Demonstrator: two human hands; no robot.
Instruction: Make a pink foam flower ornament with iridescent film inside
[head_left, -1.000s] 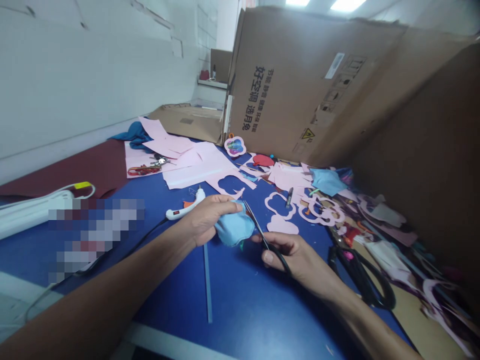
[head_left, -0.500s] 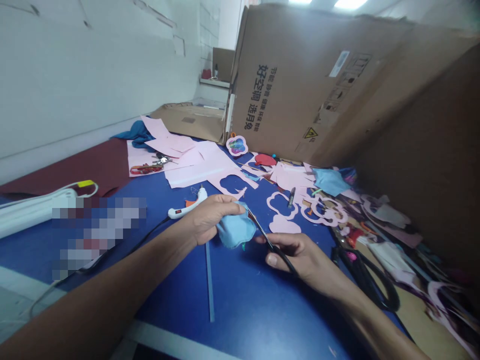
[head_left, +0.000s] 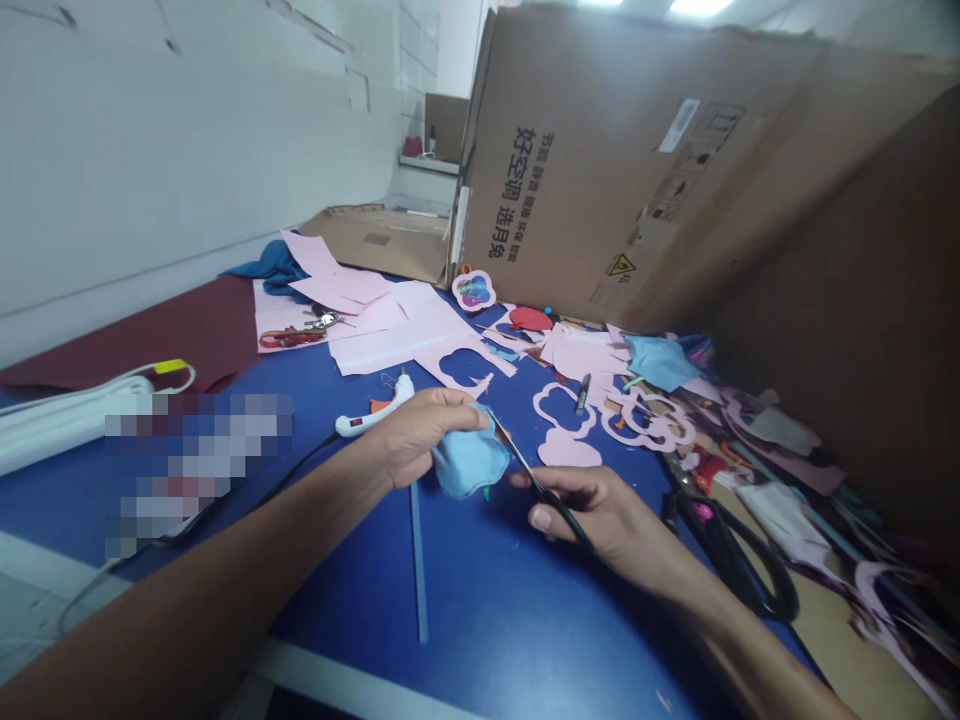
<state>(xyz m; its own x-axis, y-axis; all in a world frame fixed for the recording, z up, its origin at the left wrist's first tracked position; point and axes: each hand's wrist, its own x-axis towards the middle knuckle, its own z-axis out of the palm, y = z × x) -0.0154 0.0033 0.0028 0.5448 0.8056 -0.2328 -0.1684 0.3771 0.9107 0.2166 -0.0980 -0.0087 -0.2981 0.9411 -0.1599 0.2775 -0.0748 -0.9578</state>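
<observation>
Between the thumb and fingers of my left hand is a light blue piece of fabric with a scalloped edge, held up above the table. My right hand grips a pair of scissors with black handles, the blades pointing up and left. Those blades lie along the fabric's right edge, close to my left fingertips. A small green bit shows under the fabric. Beneath my left hand, a narrow blue strip lies on the table. A white glue gun rests just beyond my left wrist.
Pink sheets and cut-out flower rings cover the far side of the blue table. A large cardboard box stands behind them. Big black-handled shears lie at right among scraps. A maroon sheet is at left.
The scissors have shifted slightly against the fabric's edge, and their blades look closer together. The fabric has tilted a little; my left hand has barely moved.
</observation>
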